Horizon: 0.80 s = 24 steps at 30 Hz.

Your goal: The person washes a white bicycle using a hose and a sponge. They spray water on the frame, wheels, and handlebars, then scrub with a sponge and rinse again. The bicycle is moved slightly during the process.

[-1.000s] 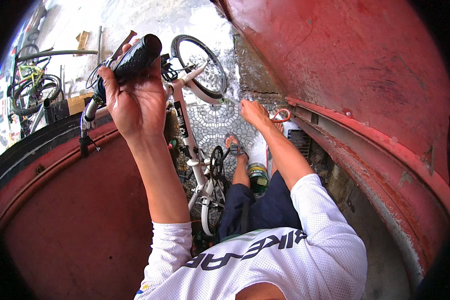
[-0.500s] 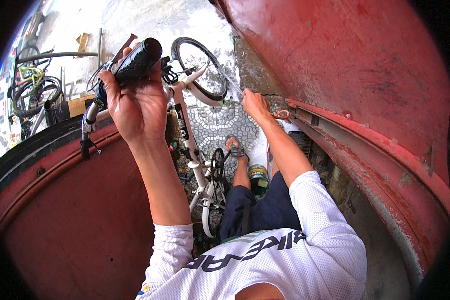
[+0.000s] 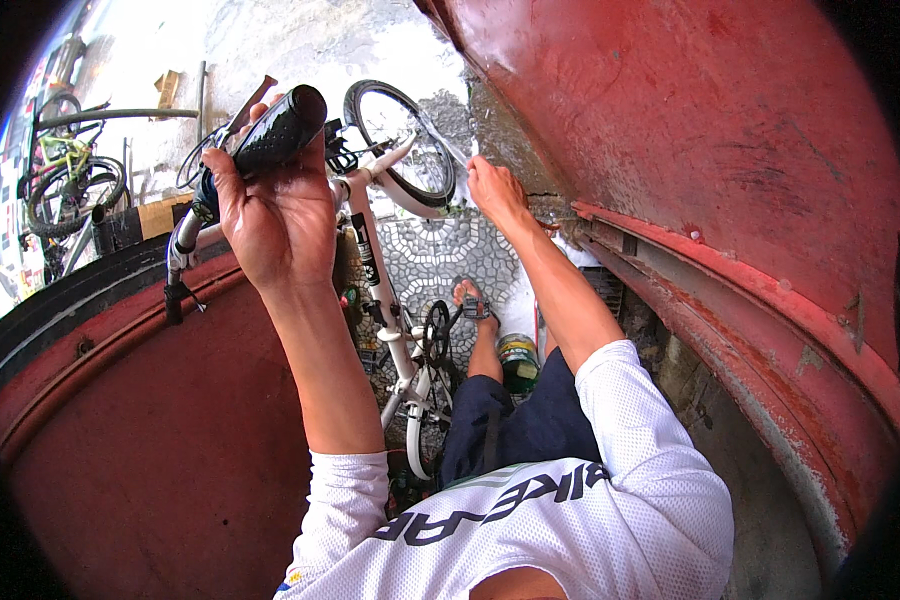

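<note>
My left hand (image 3: 282,225), palm turned up, is closed round a wet black handlebar grip (image 3: 282,130) of a white bicycle (image 3: 402,352). The fingertips show behind the grip. Beyond it to the right is the bike's front wheel (image 3: 451,180). My right hand (image 3: 497,190) is closed near that wheel, apart from it. A thin spray of water leaves its fingers toward the wheel. A bit of orange hose (image 3: 549,227) shows under the wrist; the hose end inside the fist is hidden.
Red metal panels stand on the left (image 3: 170,430) and right (image 3: 710,130). A green bucket (image 3: 519,372) stands beside my sandalled foot (image 3: 474,303) on patterned paving (image 3: 430,245). Other bicycles (image 3: 75,195) lean at the far left. Wet concrete (image 3: 300,40) lies beyond.
My right hand has moved slightly up and left, with the spray now striking nearer the wheel. The left hand keeps its hold; the handlebar grip has shifted slightly.
</note>
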Tool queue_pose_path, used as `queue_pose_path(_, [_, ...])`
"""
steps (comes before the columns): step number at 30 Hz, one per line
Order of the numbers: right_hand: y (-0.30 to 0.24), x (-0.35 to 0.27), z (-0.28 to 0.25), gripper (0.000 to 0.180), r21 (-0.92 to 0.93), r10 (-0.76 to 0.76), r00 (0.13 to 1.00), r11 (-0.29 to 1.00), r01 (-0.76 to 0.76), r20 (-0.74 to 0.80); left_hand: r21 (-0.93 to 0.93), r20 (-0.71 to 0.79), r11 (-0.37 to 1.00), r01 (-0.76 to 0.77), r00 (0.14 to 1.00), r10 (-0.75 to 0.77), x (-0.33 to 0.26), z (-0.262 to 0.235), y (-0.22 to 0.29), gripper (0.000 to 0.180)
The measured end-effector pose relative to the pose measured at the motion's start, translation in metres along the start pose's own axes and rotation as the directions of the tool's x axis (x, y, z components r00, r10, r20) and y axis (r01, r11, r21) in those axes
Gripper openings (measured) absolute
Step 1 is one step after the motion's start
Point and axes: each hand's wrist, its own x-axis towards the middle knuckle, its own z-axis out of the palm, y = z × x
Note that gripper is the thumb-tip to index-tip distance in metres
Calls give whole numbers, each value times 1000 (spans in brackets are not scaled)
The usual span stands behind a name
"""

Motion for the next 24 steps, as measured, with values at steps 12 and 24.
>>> queue_pose_path(12, [-4,-1,-2,23,29,41,999,999,-42,22,66,-57,997,-34,998,37,0,-1,-1,57])
queue_pose_path(24, [46,-20,25,23,-118,169,976,981,-153,139,84,-60,996,-40,997,45,0,1,-1,56])
